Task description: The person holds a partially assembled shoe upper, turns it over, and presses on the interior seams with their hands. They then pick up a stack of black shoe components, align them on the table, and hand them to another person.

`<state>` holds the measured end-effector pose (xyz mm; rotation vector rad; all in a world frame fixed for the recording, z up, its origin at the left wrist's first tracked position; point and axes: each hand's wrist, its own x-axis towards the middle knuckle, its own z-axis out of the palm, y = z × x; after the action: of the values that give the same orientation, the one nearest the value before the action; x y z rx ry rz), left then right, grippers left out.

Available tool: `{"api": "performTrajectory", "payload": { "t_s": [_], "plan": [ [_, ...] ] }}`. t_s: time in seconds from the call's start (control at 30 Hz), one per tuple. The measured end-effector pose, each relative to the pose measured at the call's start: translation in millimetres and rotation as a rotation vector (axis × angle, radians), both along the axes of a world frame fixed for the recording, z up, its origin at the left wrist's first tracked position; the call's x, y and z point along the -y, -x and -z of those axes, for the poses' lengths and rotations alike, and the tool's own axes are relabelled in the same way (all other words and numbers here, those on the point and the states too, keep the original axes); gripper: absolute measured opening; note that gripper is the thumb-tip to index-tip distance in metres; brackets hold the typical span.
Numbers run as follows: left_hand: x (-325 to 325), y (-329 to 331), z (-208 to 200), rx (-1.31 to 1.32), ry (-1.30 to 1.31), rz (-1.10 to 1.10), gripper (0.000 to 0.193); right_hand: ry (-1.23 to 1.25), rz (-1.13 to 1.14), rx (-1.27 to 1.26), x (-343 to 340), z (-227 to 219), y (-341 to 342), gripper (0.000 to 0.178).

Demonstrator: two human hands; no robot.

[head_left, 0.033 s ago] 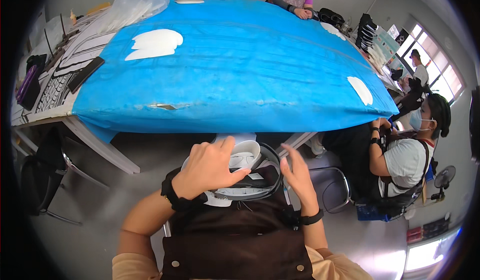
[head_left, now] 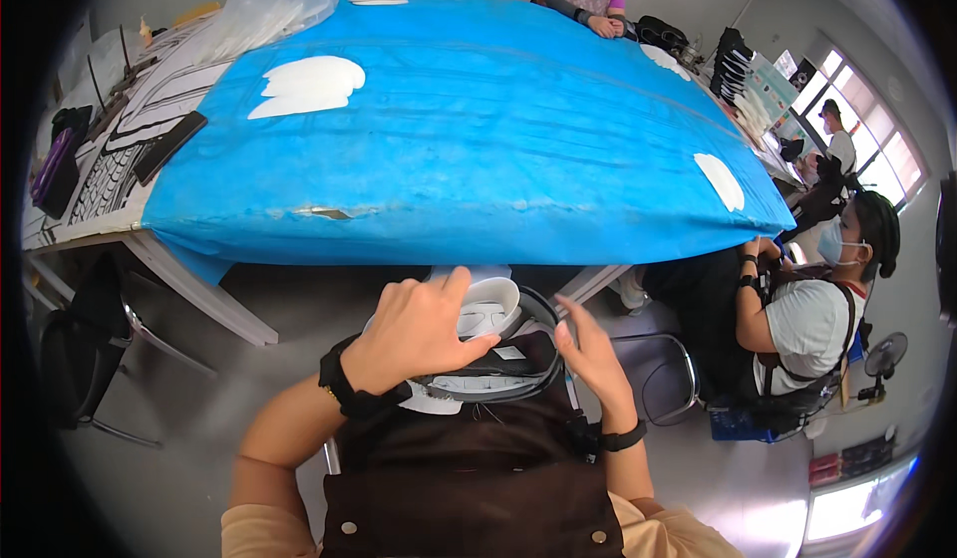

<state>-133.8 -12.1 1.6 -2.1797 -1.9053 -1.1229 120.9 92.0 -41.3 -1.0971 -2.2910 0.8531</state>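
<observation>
On my lap sits a dark, rounded, open item (head_left: pixel 543 367) with a black rim and a pale inner band. A white curved piece (head_left: pixel 501 304), shaped like a cup wall, stands in its upper part. My left hand (head_left: pixel 404 331) curls over the near-left side of this white piece, thumb along its lower edge; the palm hides much of it. On the other side, my right hand (head_left: pixel 593 354) is beside the black rim, thumb and forefinger apart, holding nothing visible. A small white label (head_left: pixel 509 353) shows on the dark cloth between the hands.
A blue-covered table (head_left: pixel 469 149) lies ahead, bearing stacked white flat pieces (head_left: pixel 309 88) and another white piece (head_left: pixel 719 181). A dark bar (head_left: pixel 169 147) lies at its left. A black chair (head_left: pixel 85 344) stands left; a seated co-worker (head_left: pixel 812 309) is close on the right.
My right hand has shifted very slightly to the left. My left hand and the white piece look unchanged. At the far side, a co-worker's hands have moved a little.
</observation>
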Motion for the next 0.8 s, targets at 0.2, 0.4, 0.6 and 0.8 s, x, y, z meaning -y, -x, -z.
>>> {"api": "performTrajectory", "payload": {
  "t_s": [0.2, 0.4, 0.6, 0.8],
  "plan": [
    [-19.3, 24.6, -22.9, -0.007, 0.227, 0.012, 0.056, 0.250, -0.174, 0.003, 0.5, -1.0, -2.1, 0.070],
    [-17.3, 36.2, -53.2, 0.132, 0.190, 0.067, 0.054, 0.772, 0.210, -0.457, -27.1, 38.1, -19.3, 0.053],
    [-4.1, 12.1, -87.6, 0.315, 0.322, 0.180, 0.054, 0.862, -0.010, -0.519, -50.1, 2.0, -11.0, 0.031],
    [11.2, -33.0, -28.2, 0.043, 0.297, 0.008, 0.050, 1.023, -0.036, -0.398, -36.5, 60.0, 30.1, 0.038]
  ]
}}
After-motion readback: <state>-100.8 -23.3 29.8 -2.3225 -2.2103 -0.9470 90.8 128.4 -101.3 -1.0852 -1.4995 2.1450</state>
